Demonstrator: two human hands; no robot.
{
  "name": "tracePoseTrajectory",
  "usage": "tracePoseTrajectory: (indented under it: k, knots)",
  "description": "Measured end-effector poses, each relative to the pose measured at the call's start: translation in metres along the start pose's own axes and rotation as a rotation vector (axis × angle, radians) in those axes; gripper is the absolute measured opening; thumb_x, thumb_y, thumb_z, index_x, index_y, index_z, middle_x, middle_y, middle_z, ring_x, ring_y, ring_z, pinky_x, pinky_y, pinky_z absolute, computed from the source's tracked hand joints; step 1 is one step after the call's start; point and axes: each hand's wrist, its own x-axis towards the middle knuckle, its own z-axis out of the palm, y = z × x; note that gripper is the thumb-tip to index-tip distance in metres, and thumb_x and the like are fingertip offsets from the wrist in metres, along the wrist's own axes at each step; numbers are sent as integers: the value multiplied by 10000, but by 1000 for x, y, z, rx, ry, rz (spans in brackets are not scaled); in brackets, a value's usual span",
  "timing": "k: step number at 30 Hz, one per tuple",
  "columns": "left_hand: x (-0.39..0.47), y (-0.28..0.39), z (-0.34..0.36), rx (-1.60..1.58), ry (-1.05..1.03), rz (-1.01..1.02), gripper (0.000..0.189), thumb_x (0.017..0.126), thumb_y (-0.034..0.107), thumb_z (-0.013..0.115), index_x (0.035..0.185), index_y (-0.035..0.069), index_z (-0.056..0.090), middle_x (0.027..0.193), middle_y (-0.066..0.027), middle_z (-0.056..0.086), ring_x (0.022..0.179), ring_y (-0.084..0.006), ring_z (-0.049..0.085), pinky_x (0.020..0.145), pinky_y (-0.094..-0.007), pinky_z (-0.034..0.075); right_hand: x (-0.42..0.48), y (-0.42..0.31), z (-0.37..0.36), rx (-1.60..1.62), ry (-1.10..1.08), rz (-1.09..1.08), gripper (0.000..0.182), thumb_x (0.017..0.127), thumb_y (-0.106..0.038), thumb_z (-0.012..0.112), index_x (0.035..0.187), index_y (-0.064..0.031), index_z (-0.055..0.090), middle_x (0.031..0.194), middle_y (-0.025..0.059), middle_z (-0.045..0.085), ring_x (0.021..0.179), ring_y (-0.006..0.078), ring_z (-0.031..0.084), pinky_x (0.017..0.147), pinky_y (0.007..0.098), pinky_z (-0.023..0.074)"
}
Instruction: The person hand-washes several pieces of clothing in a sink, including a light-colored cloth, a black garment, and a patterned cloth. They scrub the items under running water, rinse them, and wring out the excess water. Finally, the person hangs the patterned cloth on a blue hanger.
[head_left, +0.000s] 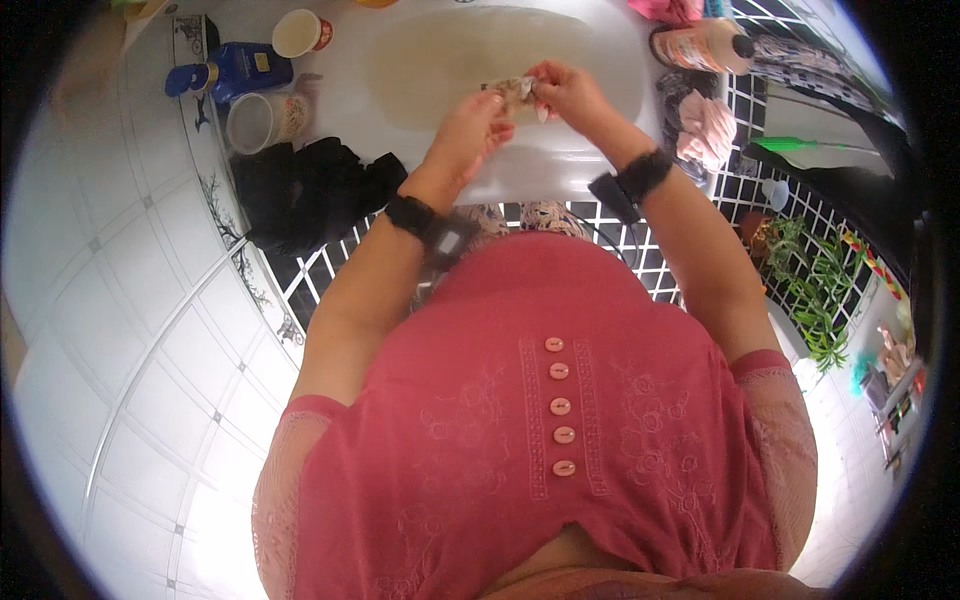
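Over a white basin of cloudy, brownish water, both my hands meet at a small, wet, pale-brown piece of fabric. My right hand pinches its right end, where a whitish part shows at the fingertips. The fingers of my left hand are at its left end and look slightly blurred. The fabric hangs between them, above the water. Each wrist wears a black strap with a small device.
On the basin's left side are a blue bottle, a paper cup, a clear tub and black cloth. At right are a bottle with orange label, pink cloth, a green-handled tool and plants.
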Motion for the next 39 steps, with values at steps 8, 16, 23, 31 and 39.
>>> tracePoseTrajectory:
  k: [8,16,23,31,39]
  knots:
    - [23,-2,-41,-162,73,-28,227,990,185,573,1186,74,545,1016,-81,575,906,-220,593,815,-383,529,75,86,39,-489,153,-536,329,916,-173,613,1207,-21,582,983,148,673,826,279,647,784,394,541]
    - [32,-11,-43,-365,153,-215,266,960,276,611,1161,114,545,1028,-78,547,920,-230,536,805,-431,526,46,-12,37,-816,17,-38,256,919,-148,562,1154,-51,594,983,203,682,916,404,642,801,448,523]
    - [35,17,-23,-381,19,-253,271,954,241,604,1146,50,602,1003,-91,649,884,-232,643,751,-365,557,-33,-58,79,-478,-20,-531,124,886,-136,665,989,-67,664,920,163,665,878,333,673,767,414,523]
    - [52,2,-1,-587,33,19,221,987,113,519,1181,54,609,1101,-91,647,984,-227,619,800,-330,517,29,-26,53,-672,212,-525,174,875,-142,600,1014,-73,678,974,158,667,956,374,645,826,454,529]
    - [54,-14,-10,-601,26,-3,231,990,196,552,1180,67,584,1055,-50,631,984,-220,584,891,-365,475,67,24,32,-566,323,-354,143,860,-116,570,940,-23,644,965,227,661,845,433,635,759,483,525]
